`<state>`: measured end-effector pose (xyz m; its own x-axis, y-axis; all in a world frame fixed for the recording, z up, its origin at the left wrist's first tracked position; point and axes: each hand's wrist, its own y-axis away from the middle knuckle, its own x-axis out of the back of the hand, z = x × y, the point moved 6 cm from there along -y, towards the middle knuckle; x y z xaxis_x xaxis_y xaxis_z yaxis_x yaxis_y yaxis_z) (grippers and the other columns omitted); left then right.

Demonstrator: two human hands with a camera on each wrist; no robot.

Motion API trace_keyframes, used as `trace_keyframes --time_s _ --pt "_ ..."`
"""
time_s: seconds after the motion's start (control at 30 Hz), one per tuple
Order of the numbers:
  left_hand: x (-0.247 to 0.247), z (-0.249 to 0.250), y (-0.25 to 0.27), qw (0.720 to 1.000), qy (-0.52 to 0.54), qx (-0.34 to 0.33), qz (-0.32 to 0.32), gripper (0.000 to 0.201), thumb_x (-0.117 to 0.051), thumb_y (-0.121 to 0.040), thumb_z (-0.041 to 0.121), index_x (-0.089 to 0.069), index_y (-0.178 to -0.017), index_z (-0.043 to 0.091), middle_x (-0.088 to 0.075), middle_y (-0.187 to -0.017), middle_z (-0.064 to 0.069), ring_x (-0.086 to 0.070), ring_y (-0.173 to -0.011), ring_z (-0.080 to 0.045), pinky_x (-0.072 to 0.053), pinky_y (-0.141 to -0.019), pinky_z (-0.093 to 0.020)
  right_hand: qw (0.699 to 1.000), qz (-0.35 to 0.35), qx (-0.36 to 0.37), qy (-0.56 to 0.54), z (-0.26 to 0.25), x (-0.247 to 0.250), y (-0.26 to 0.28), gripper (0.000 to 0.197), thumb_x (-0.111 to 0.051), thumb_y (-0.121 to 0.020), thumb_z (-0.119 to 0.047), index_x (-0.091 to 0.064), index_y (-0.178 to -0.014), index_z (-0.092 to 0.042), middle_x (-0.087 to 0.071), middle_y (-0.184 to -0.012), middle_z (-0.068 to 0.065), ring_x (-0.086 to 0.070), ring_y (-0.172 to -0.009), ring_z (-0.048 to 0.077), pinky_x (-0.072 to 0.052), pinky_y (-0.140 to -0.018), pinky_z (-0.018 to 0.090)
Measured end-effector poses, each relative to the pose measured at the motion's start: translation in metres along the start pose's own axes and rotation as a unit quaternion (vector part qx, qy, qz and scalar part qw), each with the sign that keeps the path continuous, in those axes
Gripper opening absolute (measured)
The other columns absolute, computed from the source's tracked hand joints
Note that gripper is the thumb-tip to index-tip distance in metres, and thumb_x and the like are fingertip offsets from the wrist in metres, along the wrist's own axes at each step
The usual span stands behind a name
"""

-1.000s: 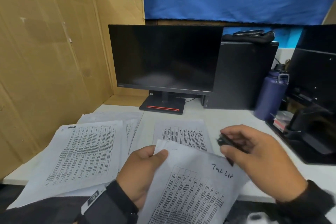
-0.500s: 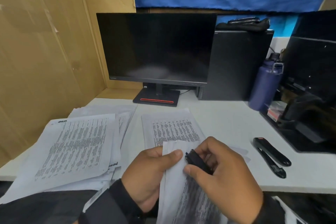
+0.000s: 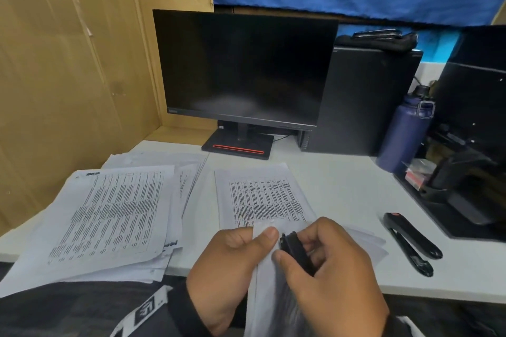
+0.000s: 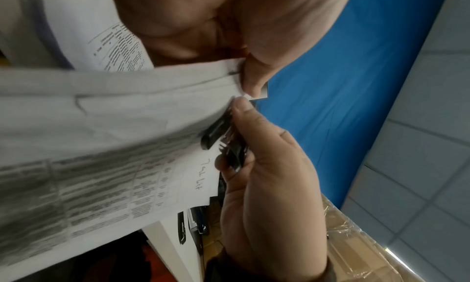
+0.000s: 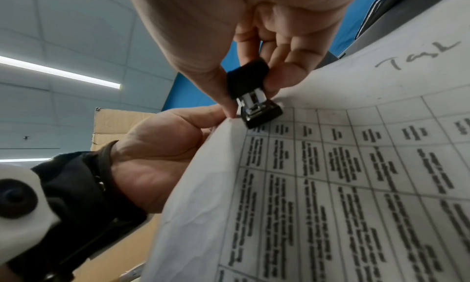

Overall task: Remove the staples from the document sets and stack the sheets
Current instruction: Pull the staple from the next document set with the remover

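Black staple remover (image 3: 297, 252), white black-printed sheets (image 3: 262, 200)

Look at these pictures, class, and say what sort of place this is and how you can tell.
Most likely an office desk or workstation: a dark monitor and a computer tower stand on a white desk, with printed sheets and a stapler lying on it.

Sleeves: you wear dark, near-black long sleeves (image 3: 82, 309) that reach both wrists.
Left wrist: a black strap (image 5: 84, 185) wraps it, carrying a white rounded camera housing (image 5: 23, 206) with a black round lens.
Left sleeve marking: a white band with a dark printed tag (image 3: 145, 310) crosses your forearm.
Hands: your left hand (image 3: 227, 268) and right hand (image 3: 334, 282) are bare, ungloved.
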<state>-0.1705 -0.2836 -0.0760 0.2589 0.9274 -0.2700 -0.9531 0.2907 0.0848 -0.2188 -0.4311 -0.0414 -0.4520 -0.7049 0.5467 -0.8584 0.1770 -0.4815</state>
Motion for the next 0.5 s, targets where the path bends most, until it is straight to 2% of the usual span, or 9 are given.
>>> trace_keyframes --time_s 0.1,0.2,0.27,0.37,0.43,0.5 --pt "0.0024 -0.0017 -0.0006 0.999 -0.025 -0.041 0.021 0.033 -0.072 -0.082 0.036 -0.083 -0.097 0.009 -0.080 -0.099 -0.021 -0.075 -0.099 -0.037 -0.051 -0.103 -0.063 0.999 0.007 0.016 0.029 -0.0051 -0.0018 0.0019 0.030 -0.078 -0.064 -0.046 -0.053 -0.078 -0.037 -0.059 -0.083 -0.018 -0.061 -0.068 0.005 -0.047 -0.060 0.014" --pt "0.0025 -0.0071 -0.0012 0.997 -0.034 -0.058 0.034 0.034 -0.069 -0.083 0.040 -0.083 -0.098 0.013 -0.080 -0.101 -0.019 -0.073 -0.106 -0.043 -0.050 -0.103 -0.066 1.000 0.014 0.002 0.015 -0.0023 -0.0011 -0.0002 0.030 -0.084 -0.066 -0.044 -0.056 -0.076 -0.037 -0.061 -0.087 -0.019 -0.063 -0.069 0.003 -0.048 -0.058 0.016" --pt "0.0014 -0.0098 -0.0011 0.997 -0.039 -0.060 0.034 0.034 -0.071 -0.085 0.043 -0.083 -0.100 0.015 -0.080 -0.102 -0.019 -0.072 -0.108 -0.045 -0.050 -0.103 -0.066 1.000 0.012 -0.017 -0.015 0.0027 -0.0020 -0.0021 0.032 -0.089 -0.063 -0.036 -0.059 -0.073 -0.035 -0.063 -0.088 -0.022 -0.064 -0.071 0.003 -0.049 -0.062 0.015" --pt "-0.0007 -0.0079 -0.0003 0.997 -0.033 -0.057 0.027 0.024 -0.074 -0.089 0.036 -0.084 -0.097 0.016 -0.081 -0.100 -0.017 -0.075 -0.103 -0.041 -0.053 -0.101 -0.061 1.000 0.016 0.014 0.013 -0.0010 0.0000 -0.0018 0.031 -0.087 -0.064 -0.036 -0.057 -0.073 -0.035 -0.061 -0.086 -0.018 -0.063 -0.070 0.004 -0.048 -0.062 0.015" --pt "-0.0019 -0.0044 0.0002 0.997 -0.035 -0.061 0.023 0.025 -0.070 -0.082 0.035 -0.084 -0.091 0.016 -0.081 -0.094 -0.016 -0.077 -0.093 -0.035 -0.058 -0.094 -0.052 0.999 0.017 0.028 0.039 -0.0056 0.0008 0.0012 0.029 -0.080 -0.066 -0.042 -0.054 -0.079 -0.037 -0.057 -0.082 -0.016 -0.061 -0.067 0.004 -0.047 -0.056 0.019" --pt "-0.0008 -0.0036 -0.0007 0.997 -0.030 -0.062 0.029 0.022 -0.075 -0.081 0.034 -0.084 -0.086 0.015 -0.081 -0.090 -0.017 -0.076 -0.085 -0.029 -0.058 -0.087 -0.044 0.998 0.019 0.031 0.045 -0.0060 0.0009 0.0016 0.029 -0.077 -0.065 -0.046 -0.054 -0.082 -0.038 -0.057 -0.080 -0.015 -0.060 -0.066 0.004 -0.049 -0.056 0.024"
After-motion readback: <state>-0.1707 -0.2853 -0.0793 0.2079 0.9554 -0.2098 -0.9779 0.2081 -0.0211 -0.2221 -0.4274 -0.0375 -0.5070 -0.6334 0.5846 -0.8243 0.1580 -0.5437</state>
